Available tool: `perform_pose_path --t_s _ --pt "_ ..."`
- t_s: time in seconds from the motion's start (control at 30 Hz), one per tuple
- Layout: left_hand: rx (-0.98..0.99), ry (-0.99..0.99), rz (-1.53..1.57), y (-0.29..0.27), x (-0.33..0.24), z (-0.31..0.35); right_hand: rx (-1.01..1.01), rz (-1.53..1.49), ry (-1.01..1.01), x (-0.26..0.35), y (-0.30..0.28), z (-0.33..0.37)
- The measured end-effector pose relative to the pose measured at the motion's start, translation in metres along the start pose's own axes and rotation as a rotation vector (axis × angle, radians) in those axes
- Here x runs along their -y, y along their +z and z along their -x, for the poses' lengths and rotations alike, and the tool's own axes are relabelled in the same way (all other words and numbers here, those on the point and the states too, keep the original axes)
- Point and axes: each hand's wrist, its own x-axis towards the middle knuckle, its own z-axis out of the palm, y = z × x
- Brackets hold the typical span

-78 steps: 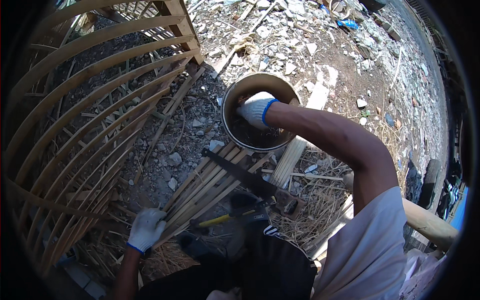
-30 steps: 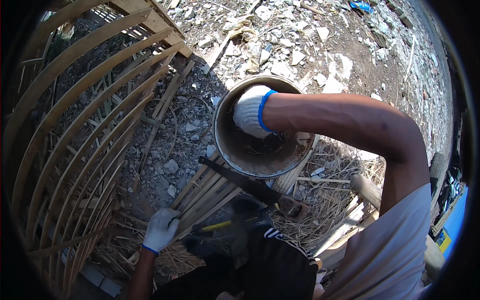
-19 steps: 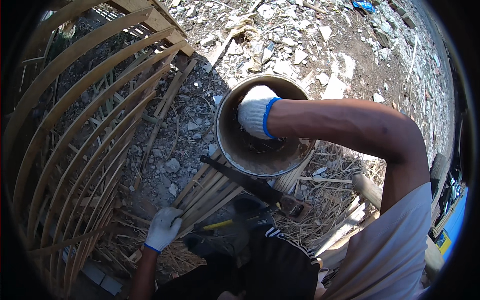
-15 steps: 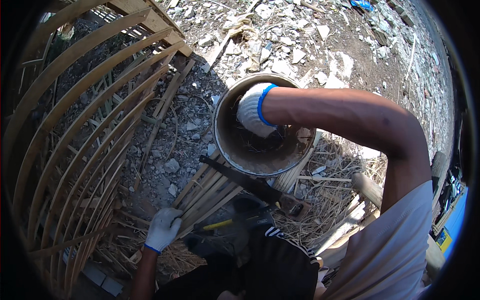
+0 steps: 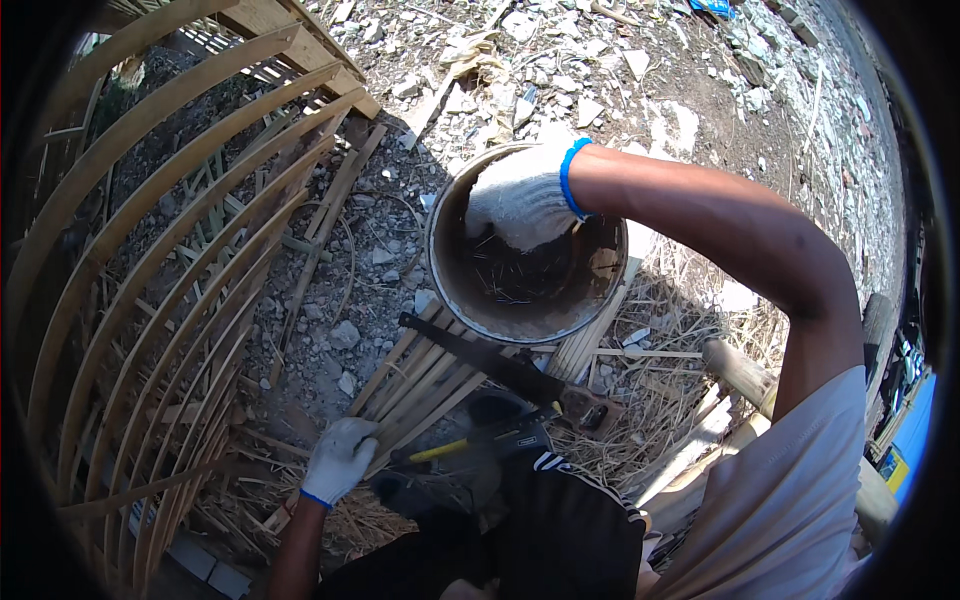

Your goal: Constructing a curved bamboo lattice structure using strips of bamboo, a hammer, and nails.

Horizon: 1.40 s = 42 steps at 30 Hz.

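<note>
My right hand (image 5: 525,200), in a white knit glove with a blue cuff, reaches into a round, open bucket (image 5: 436,285). Its fingers are curled down inside near the far left wall, and whatever they hold is hidden. Dark contents with bits of straw (image 5: 515,275) lie at the bucket's bottom. Low on the left, my left hand (image 5: 340,460), gloved the same way, is closed around the near ends of several bamboo strips (image 5: 425,385). Across these strips lies a handsaw (image 5: 490,365) with a dark blade and a wooden handle.
A frame of curved bamboo slats (image 5: 185,225) fills the left side. A yellow-and-black tool (image 5: 440,450) lies by my legs. Straw and wood scraps cover the ground right of the bucket, beside a log (image 5: 738,370). Rubble (image 5: 560,80) spreads beyond.
My right hand has risen slightly toward the bucket's far rim, showing more of the glove and the bucket's inside. My left hand has barely moved.
</note>
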Motion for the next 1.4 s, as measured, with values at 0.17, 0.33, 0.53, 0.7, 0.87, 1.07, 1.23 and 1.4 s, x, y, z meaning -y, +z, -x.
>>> perform_pose_path --t_s 0.17,0.33,0.53,0.7,0.87,1.07,1.23,1.4 --pt "-0.031 0.029 -0.002 -0.005 -0.001 -0.004 0.404 0.141 0.129 0.038 0.007 -0.008" --pt "-0.05 0.012 0.021 -0.003 0.002 -0.002 0.346 -0.021 0.185 0.036 0.016 -0.001" --pt "-0.016 0.024 0.017 0.001 0.006 -0.002 -0.044 -0.237 0.149 0.022 -0.015 0.011" --pt "-0.032 0.022 0.036 -0.003 -0.001 -0.008 0.423 0.103 0.251 0.024 0.01 -0.008" --pt "-0.035 0.003 0.029 0.0 0.002 -0.006 0.371 0.104 0.214 0.033 0.023 -0.009" --pt "-0.012 0.011 0.013 0.001 0.001 -0.005 0.058 -0.05 0.168 0.024 -0.017 0.001" --pt "-0.039 0.016 0.031 -0.001 0.0 -0.004 0.341 0.144 0.261 0.032 0.018 -0.009" --pt "-0.023 0.002 0.036 0.004 0.0 -0.005 0.275 0.109 0.192 0.032 0.027 -0.017"
